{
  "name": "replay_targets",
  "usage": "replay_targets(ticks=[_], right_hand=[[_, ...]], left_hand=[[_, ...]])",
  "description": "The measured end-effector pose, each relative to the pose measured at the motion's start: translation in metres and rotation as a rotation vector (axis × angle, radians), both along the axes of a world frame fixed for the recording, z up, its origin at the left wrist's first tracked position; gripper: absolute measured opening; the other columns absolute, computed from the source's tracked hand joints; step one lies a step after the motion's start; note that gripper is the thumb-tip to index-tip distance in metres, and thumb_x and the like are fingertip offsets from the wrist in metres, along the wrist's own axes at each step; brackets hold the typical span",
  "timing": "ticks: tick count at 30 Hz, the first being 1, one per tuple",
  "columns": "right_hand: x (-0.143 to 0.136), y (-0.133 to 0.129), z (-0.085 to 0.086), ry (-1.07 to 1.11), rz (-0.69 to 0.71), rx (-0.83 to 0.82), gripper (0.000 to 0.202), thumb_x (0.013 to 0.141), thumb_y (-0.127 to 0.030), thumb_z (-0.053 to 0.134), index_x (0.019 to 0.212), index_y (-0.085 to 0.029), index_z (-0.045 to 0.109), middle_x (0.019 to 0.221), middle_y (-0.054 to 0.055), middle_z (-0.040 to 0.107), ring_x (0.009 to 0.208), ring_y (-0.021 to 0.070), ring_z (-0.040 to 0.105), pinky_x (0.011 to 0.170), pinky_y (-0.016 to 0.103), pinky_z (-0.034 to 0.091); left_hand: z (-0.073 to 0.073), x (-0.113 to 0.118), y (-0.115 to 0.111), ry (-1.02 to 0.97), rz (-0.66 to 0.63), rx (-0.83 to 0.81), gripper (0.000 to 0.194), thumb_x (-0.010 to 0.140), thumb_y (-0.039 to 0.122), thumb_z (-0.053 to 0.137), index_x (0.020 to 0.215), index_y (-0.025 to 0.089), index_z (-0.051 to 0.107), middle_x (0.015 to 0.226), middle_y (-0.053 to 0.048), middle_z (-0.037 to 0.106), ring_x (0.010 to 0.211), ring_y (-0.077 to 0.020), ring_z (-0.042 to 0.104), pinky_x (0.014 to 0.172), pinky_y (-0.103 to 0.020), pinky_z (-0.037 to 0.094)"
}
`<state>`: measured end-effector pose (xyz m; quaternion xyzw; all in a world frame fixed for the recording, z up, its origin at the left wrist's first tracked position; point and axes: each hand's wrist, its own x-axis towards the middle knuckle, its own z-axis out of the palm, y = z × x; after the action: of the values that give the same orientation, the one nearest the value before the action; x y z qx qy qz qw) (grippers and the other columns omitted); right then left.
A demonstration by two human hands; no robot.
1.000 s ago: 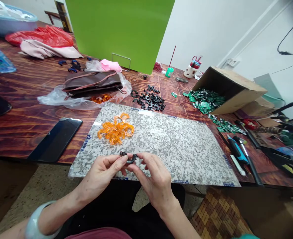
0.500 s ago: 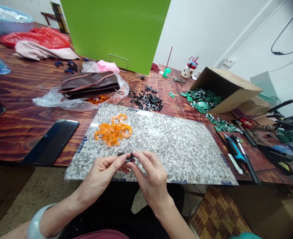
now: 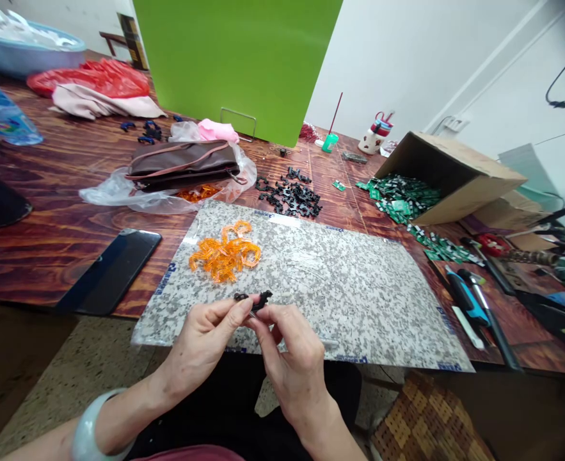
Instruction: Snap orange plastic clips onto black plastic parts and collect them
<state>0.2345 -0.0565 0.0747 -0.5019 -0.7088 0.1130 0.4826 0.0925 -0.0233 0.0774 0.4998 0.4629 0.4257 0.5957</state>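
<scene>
Over the near edge of a speckled grey stone-look board (image 3: 349, 288), my two hands meet around a small black plastic part (image 3: 263, 299). My left hand (image 3: 210, 336) pinches its left side between thumb and fingers. With thumb and index finger closed, my right hand (image 3: 289, 342) grips the right side from below. Part of the piece is covered by my fingertips. Beyond my hands, a heap of clear orange plastic pieces (image 3: 224, 253) lies on the board's left. A pile of similar black parts (image 3: 294, 195) sits past the board's far edge.
A dark phone (image 3: 109, 272) lies left of the board. Behind are a brown bag (image 3: 181, 163) on clear plastic and an upright green panel (image 3: 234, 64). At right, a tipped cardboard box (image 3: 459, 176) spills green circuit boards (image 3: 400, 195), near a blue-handled cutter (image 3: 467, 298).
The black part has turned between my fingers and now sticks up more above my right fingertips. The whole view has shifted slightly, with the table things appearing further right.
</scene>
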Motion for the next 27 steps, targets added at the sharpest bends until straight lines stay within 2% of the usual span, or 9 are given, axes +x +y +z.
replay_targets(ticks=[4, 13, 27], right_hand=[[-0.0012, -0.0020, 0.0019, -0.027, 0.010, -0.033, 0.010, 0.094, -0.008, 0.057, 0.092, -0.016, 0.063, 0.078, 0.004, 0.062, 0.070, 0.0153, 0.056, 0.063, 0.026, 0.047], [-0.0051, -0.0028, 0.0025, -0.040, 0.012, -0.026, 0.016, 0.097, -0.010, 0.049, 0.091, -0.019, 0.061, 0.078, 0.003, 0.063, 0.071, 0.0158, 0.057, 0.062, 0.026, 0.046], [-0.0032, 0.0000, 0.0048, -0.006, 0.052, -0.062, 0.012, 0.094, -0.009, 0.055, 0.088, -0.016, 0.063, 0.076, 0.004, 0.061, 0.070, 0.0147, 0.058, 0.060, 0.024, 0.046]], left_hand=[[0.0000, 0.0016, 0.0006, 0.011, -0.006, -0.011, 0.028, 0.084, 0.045, 0.067, 0.086, 0.021, 0.082, 0.085, -0.004, 0.079, 0.084, -0.0214, 0.067, 0.077, -0.027, 0.050], [0.0003, 0.0005, -0.0010, 0.047, -0.001, -0.026, 0.031, 0.085, 0.045, 0.065, 0.075, 0.019, 0.080, 0.076, -0.004, 0.075, 0.077, -0.0198, 0.062, 0.072, -0.027, 0.047], [-0.0004, -0.0026, -0.0003, 0.033, 0.008, -0.022, 0.026, 0.085, 0.040, 0.066, 0.078, 0.020, 0.081, 0.081, -0.003, 0.078, 0.080, -0.0207, 0.065, 0.077, -0.028, 0.048]])
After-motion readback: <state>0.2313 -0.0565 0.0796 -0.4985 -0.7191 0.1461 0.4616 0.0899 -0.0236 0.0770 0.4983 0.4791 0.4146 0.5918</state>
